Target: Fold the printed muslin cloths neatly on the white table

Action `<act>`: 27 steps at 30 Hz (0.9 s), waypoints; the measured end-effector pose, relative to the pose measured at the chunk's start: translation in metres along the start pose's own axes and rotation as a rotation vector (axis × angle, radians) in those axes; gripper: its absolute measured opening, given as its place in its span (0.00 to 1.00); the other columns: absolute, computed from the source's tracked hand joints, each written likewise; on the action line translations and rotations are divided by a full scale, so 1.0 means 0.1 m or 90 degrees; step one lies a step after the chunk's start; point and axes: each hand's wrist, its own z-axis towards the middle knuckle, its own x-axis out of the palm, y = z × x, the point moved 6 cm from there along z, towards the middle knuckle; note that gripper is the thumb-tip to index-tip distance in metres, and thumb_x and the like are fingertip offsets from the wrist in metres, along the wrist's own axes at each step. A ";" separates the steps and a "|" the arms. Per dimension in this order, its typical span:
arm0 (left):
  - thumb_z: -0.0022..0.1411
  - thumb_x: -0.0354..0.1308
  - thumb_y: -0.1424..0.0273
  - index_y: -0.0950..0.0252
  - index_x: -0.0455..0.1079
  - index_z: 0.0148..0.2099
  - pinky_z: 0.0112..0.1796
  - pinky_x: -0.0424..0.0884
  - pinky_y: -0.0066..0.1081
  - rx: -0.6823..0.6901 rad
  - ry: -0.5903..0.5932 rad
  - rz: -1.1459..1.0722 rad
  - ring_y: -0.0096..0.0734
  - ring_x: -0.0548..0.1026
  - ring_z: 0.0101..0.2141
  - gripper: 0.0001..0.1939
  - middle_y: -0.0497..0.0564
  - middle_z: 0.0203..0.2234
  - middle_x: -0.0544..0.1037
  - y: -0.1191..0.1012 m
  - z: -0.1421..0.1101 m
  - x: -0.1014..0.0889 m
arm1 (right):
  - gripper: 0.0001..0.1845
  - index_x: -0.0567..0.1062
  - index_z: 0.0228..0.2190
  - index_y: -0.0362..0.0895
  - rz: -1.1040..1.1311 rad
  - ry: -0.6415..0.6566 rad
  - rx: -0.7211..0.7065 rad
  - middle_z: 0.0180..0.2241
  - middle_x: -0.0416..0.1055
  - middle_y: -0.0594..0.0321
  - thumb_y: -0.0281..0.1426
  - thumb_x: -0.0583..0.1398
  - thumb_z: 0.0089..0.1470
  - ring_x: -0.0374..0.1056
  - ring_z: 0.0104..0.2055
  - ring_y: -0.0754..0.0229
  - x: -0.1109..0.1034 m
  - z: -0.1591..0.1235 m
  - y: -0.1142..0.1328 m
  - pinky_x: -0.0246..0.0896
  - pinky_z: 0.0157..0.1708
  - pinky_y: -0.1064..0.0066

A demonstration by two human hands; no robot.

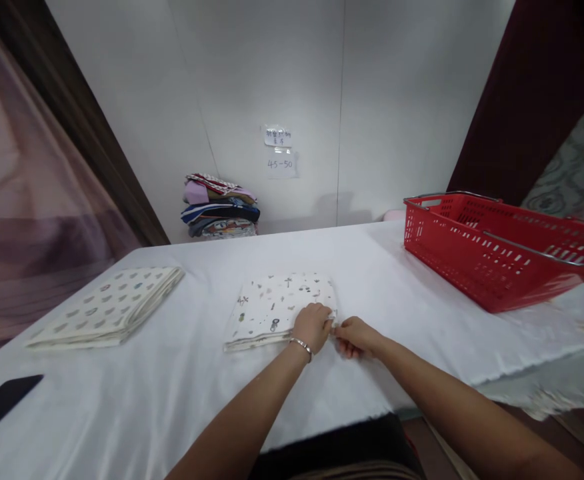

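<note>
At the near right corner of a folded white cloth (272,300) with small scattered motifs, both hands meet. The left hand (313,327), a bracelet (301,347) at its wrist, lies over that corner with fingers bent; whether it grips or only presses, I cannot tell. Just beside it, the right hand (358,337) has its fingers curled, thumb and forefinger pinching the cloth's edge. The cloth rests flat at the middle of a table spread with a white cover (182,393), lightly wrinkled and frayed along its near right edge. Well to the left lies a second folded cloth (117,303), cream with grey motifs, and nearer, a dark flat object (5,400). A red basket (477,267) stands at the right. Beyond the far edge, a pile of folded textiles (222,210) sits by a pale wall (397,100) bearing two paper signs (282,164), the lower reading "45-50". Mauve and brown drapes (12,200) hang at left, a maroon one (507,100) at right.
</note>
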 end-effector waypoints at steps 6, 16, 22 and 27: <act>0.56 0.52 0.73 0.63 0.66 0.38 0.40 0.62 0.35 0.072 0.015 0.075 0.35 0.66 0.39 0.06 0.51 0.35 0.70 -0.08 0.02 -0.05 | 0.13 0.62 0.16 0.42 0.114 0.000 0.007 0.09 0.58 0.71 0.30 0.57 0.48 0.55 0.09 0.70 0.01 0.04 -0.02 0.40 0.07 0.80; 0.55 0.51 0.75 0.64 0.64 0.41 0.41 0.63 0.32 0.047 0.066 -0.006 0.33 0.65 0.39 0.10 0.51 0.37 0.68 -0.03 -0.02 0.12 | 0.09 0.63 0.22 0.43 0.188 -0.065 -0.102 0.18 0.69 0.66 0.31 0.60 0.44 0.66 0.19 0.65 0.01 -0.03 -0.07 0.52 0.11 0.80; 0.55 0.50 0.76 0.63 0.63 0.40 0.41 0.63 0.33 0.059 0.037 -0.001 0.33 0.65 0.40 0.10 0.51 0.37 0.67 -0.05 -0.08 0.10 | 0.06 0.66 0.27 0.42 0.455 -0.003 -0.066 0.28 0.73 0.58 0.29 0.59 0.45 0.72 0.31 0.59 0.04 -0.12 -0.08 0.68 0.32 0.69; 0.54 0.51 0.75 0.63 0.63 0.39 0.39 0.64 0.34 0.070 0.034 0.001 0.34 0.66 0.39 0.09 0.51 0.37 0.68 -0.09 -0.12 0.09 | 0.14 0.65 0.34 0.43 0.474 0.025 0.013 0.29 0.72 0.57 0.41 0.55 0.54 0.72 0.30 0.59 0.02 -0.10 -0.11 0.67 0.27 0.71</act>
